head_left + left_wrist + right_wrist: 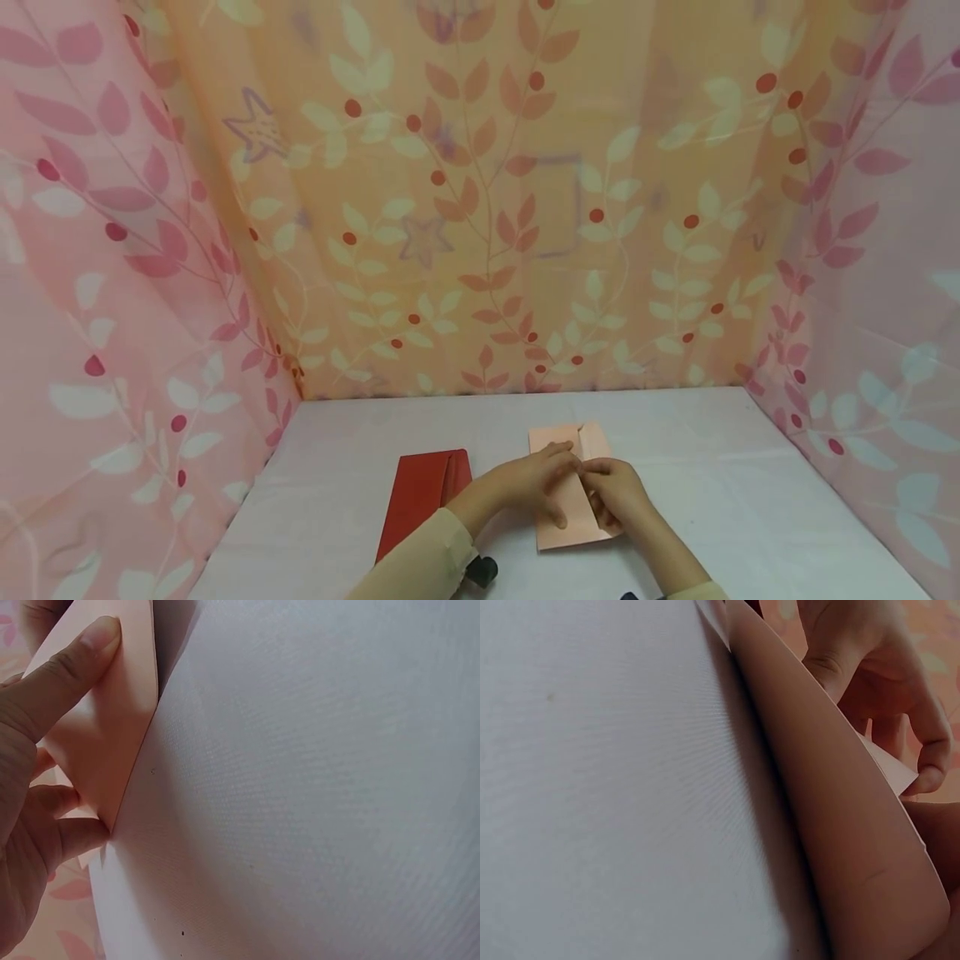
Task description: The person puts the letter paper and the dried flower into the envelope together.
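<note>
A peach envelope (pixel 566 537) lies on the white table, its flap (pixel 597 442) spread out on the right. Across its front panel, my left hand (pixel 528 483) presses with thumb and fingertips spread apart. The left wrist view shows that thumb (pixel 97 637) flat on the paper, with other fingertips at the panel's edge. My right hand (pixel 618 492) pinches the mouth edge from the right, its lower fingers curled by the opening. In the right wrist view the flap (pixel 832 780) bows up off the cloth and hides most of the right fingers.
A red envelope (pixel 416 492) lies left of the peach one, partly under the left forearm. A black device (pixel 482 571) sits at the left wrist. Leaf-patterned curtains (pixel 465 208) stand along the back and both sides of the white-covered table (pixel 720 467).
</note>
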`<state>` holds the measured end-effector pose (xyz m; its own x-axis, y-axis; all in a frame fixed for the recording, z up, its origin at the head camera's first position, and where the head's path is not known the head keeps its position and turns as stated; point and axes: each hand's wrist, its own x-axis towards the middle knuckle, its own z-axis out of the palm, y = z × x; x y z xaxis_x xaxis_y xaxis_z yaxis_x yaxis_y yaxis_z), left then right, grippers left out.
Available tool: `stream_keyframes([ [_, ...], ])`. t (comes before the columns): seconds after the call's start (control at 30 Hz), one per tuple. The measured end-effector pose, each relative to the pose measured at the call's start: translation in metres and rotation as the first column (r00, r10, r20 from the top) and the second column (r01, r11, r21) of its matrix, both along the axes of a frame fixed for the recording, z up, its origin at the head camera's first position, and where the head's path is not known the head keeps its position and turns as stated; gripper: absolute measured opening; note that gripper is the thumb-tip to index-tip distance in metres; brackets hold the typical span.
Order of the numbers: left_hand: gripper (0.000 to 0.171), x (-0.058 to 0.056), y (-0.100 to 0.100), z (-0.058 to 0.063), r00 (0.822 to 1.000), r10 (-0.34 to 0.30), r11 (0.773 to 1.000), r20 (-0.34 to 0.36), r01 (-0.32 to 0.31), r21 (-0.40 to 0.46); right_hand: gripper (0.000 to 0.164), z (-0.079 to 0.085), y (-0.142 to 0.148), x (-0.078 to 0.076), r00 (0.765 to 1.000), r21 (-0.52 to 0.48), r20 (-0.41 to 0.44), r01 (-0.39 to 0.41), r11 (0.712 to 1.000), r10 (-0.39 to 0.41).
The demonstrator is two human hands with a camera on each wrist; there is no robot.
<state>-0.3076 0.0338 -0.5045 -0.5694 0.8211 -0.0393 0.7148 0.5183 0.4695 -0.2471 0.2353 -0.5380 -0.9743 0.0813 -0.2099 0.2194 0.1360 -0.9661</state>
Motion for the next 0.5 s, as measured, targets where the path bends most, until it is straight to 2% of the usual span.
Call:
stream_keyframes([
  [0.17,0.077,0.0006,-0.0001,-0.0005,1.0,-0.003,1.0,-0.005,0.003,0.003,0.028,0.0017,-0.0031,-0.0009,1.0,0.011,0.013,0.002,1.0,-0.002],
  [0.5,0.079,-0.0021,0.0002,-0.0045,1.0,-0.015,1.0,-0.022,0.015,0.001,0.029,-0.0003,-0.0029,-0.0028,0.999,0.045,-0.017,-0.027,0.999,0.027],
])
